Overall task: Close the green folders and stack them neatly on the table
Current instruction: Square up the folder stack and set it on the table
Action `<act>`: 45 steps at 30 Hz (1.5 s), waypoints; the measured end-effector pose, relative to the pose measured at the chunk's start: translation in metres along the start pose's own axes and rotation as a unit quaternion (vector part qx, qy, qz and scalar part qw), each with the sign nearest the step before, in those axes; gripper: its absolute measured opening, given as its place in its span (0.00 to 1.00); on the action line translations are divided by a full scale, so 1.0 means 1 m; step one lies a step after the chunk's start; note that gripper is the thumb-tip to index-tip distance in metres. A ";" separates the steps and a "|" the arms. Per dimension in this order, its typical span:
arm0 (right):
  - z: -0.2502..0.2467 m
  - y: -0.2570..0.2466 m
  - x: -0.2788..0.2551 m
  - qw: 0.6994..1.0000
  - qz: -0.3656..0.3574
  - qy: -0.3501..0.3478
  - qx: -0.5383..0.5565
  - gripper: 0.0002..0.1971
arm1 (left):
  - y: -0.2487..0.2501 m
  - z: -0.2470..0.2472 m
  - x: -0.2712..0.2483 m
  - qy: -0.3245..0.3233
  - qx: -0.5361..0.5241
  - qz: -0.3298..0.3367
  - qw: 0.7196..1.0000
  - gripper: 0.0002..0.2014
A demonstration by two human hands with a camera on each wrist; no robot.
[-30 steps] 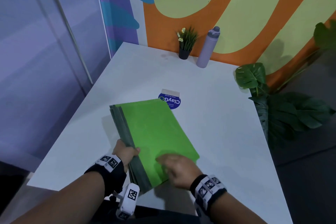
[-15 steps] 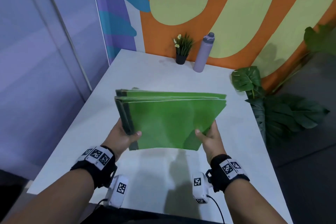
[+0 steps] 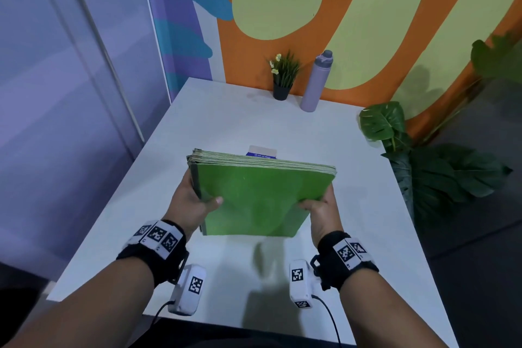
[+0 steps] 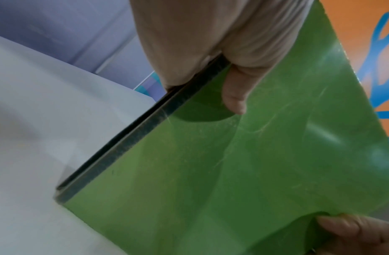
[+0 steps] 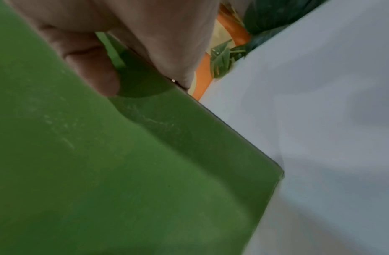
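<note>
A stack of several closed green folders [image 3: 260, 195] stands upright on its lower edge on the white table [image 3: 226, 127], its front cover facing me. My left hand [image 3: 195, 200] grips the stack's dark spine side, thumb pressed on the cover. My right hand [image 3: 319, 206] grips the opposite side, thumb on the cover too. The left wrist view shows the green folders [image 4: 232, 172] with the dark spine and my left hand [image 4: 221, 57] clamped over the edge. In the right wrist view my right hand [image 5: 123, 43] holds the green folders [image 5: 123, 163] near their corner.
A blue and white card [image 3: 261, 152] lies on the table just behind the stack. A small potted plant [image 3: 283, 76] and a lilac bottle [image 3: 316, 82] stand at the far edge by the painted wall. Large leafy plants [image 3: 440, 172] stand off the table's right side.
The stack lay flat a second ago; both hands lifted it and stood it on edge. Since half a second ago the fanned folders have been squared together and lowered toward the table.
</note>
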State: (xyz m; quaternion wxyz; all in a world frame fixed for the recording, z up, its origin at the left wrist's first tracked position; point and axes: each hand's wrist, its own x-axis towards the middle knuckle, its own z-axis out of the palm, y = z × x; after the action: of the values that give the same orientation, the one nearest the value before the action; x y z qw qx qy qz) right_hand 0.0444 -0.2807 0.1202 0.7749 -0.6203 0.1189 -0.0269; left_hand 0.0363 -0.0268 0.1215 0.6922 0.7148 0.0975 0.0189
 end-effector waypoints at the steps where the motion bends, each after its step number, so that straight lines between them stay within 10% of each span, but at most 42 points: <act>1: -0.001 -0.002 0.000 1.000 -0.005 -0.005 -0.002 0.37 | 0.002 -0.002 0.000 -0.003 -0.003 0.003 1.000 0.32; 15: 0.009 -0.027 -0.002 0.991 -0.134 0.007 -0.027 0.30 | 0.038 0.001 0.010 0.001 -0.027 0.084 0.996 0.26; 20: 0.013 -0.041 0.001 0.892 -0.353 0.003 -0.281 0.29 | 0.049 0.000 0.011 0.007 -0.014 0.128 0.992 0.23; 24: 0.012 -0.032 0.003 0.848 -0.393 0.003 -0.356 0.27 | 0.046 0.004 0.011 0.050 -0.011 0.135 0.990 0.21; 35: 0.006 0.009 -0.004 0.963 -0.181 0.031 -0.200 0.27 | 0.001 -0.002 0.015 0.005 0.031 0.020 0.999 0.23; 45: -0.017 0.063 -0.001 0.940 0.009 -0.003 -0.340 0.10 | -0.048 -0.005 0.000 -0.010 0.161 -0.099 0.982 0.09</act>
State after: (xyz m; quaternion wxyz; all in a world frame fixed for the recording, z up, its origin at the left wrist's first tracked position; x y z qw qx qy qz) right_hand 0.0333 -0.2823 0.0557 0.5184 -0.8457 0.1242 0.0240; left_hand 0.0304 -0.0205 0.0740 0.5671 0.8042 0.1626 -0.0727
